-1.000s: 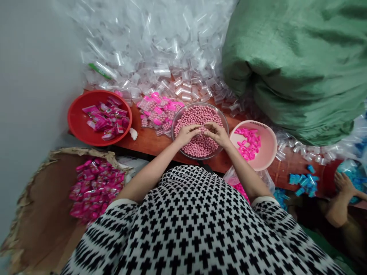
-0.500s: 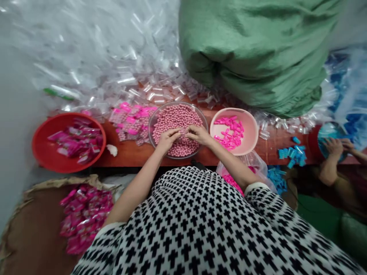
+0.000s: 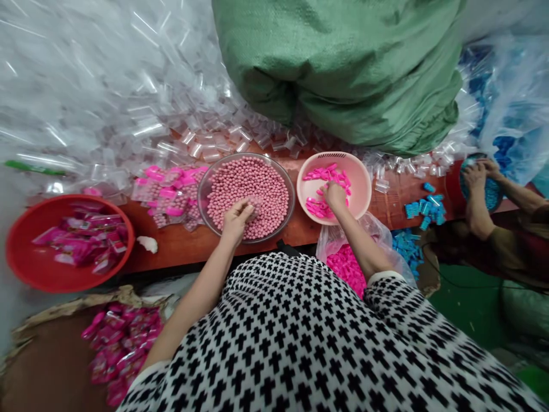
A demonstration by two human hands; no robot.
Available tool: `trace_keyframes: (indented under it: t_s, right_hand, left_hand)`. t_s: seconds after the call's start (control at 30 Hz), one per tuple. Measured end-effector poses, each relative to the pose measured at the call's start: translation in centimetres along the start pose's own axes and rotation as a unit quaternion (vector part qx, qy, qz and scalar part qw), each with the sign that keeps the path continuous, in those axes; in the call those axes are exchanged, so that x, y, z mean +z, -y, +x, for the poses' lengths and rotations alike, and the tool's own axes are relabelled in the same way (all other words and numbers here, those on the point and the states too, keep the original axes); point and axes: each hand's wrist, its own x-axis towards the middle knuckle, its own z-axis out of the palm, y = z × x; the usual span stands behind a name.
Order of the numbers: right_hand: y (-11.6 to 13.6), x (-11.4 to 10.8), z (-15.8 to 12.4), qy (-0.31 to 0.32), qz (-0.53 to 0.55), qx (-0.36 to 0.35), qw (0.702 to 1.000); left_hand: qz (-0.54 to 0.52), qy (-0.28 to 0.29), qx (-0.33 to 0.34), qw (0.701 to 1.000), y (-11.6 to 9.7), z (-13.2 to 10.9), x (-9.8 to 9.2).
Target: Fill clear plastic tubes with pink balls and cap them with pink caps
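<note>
1. Now the left hand (image 3: 235,220) pinches a small clear plastic tube (image 3: 255,205) over the round clear bowl (image 3: 206,189) of pink balls (image 3: 257,180).
2. To its right, the right hand (image 3: 334,195) rests on bright pink caps (image 3: 319,174) in a round pink plastic bowl (image 3: 362,174); whether it holds one is hidden.
3. Both bowls sit side by side.

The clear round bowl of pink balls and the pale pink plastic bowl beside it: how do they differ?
The clear round bowl is see-through and wider; the pale pink plastic bowl is opaque and smaller. The clear one is filled with pink balls; the pink one holds scattered bright pink pieces. The left hand is in the clear one, the right hand in the pink one. Both stand on the reddish-brown table.
</note>
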Motion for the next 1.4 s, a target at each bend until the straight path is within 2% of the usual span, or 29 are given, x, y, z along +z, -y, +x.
trace_keyframes:
  t_s: [0.07,0.13,0.27,0.33,0.4,0.47,0.53,0.63,0.7,0.77,0.87,1.03,1.13,1.23,1.4]
  right_hand:
    - [-0.9,0.4,1.5,0.01,-0.023,0.039,0.999]
    - [-1.4,0.9,2.3,0.019,-0.012,0.038,0.999]
    - [-1.5,0.8,2.3,0.012,0.081,-0.012,0.997]
    - [-1.0,0.2,1.5,0.026,0.192,-0.066,0.979]
    - [0.1,-0.4,0.3,0.062,0.324,-0.128,0.935]
    - [2.1,-0.7,-1.5,0.085,0.401,-0.183,0.893]
    - [4.5,-0.8,-3.5,0.079,0.391,-0.229,0.888]
    - [7.9,-0.5,-6.6,0.025,0.301,-0.287,0.909]
    - [9.6,-0.1,-8.2,-0.003,0.261,-0.308,0.915]
    - [10.5,0.4,-9.4,-0.002,0.263,-0.315,0.912]
    - [11.2,1.1,-9.9,0.04,0.331,-0.288,0.898]
    - [12.1,1.2,-8.4,0.147,0.461,-0.233,0.844]
    - [12.8,-0.1,-7.5,0.149,0.443,-0.278,0.839]
    - [13.7,-1.8,-7.3,0.147,0.36,-0.362,0.847]
    - [15.2,-3.2,-7.7,0.163,0.234,-0.461,0.841]
  left_hand:
    - [-0.007,0.008,-0.018,1.0,0.3,-0.3,0.4]
    - [-0.014,0.013,-0.034,0.999,0.4,-0.6,0.6]
    - [-0.04,0.036,-0.05,0.997,0.0,-1.0,1.2]
    - [-0.057,0.06,-0.056,0.995,-0.5,-1.2,1.9]
    - [-0.073,0.094,-0.06,0.991,-1.0,-1.4,3.0]
    - [-0.092,0.125,-0.062,0.986,-1.5,-1.5,4.2]
    - [-0.116,0.141,-0.062,0.981,-1.9,-1.4,5.2]
    - [-0.152,0.126,-0.047,0.979,-2.4,-1.1,5.8]
    - [-0.172,0.099,-0.032,0.98,-2.6,-1.0,5.6]
    - [-0.186,0.072,-0.019,0.98,-2.7,-0.8,5.1]
    - [-0.197,0.049,-0.004,0.979,-2.5,-0.7,4.4]
    - [-0.159,0.046,0.031,0.986,-1.9,-0.5,2.7]
    - [-0.068,0.038,0.071,0.994,-1.8,-0.6,1.2]
    - [0.034,0.031,0.121,0.992,-1.9,-0.8,-0.1]
    - [0.085,0.04,0.159,0.983,-2.3,-0.9,-1.1]
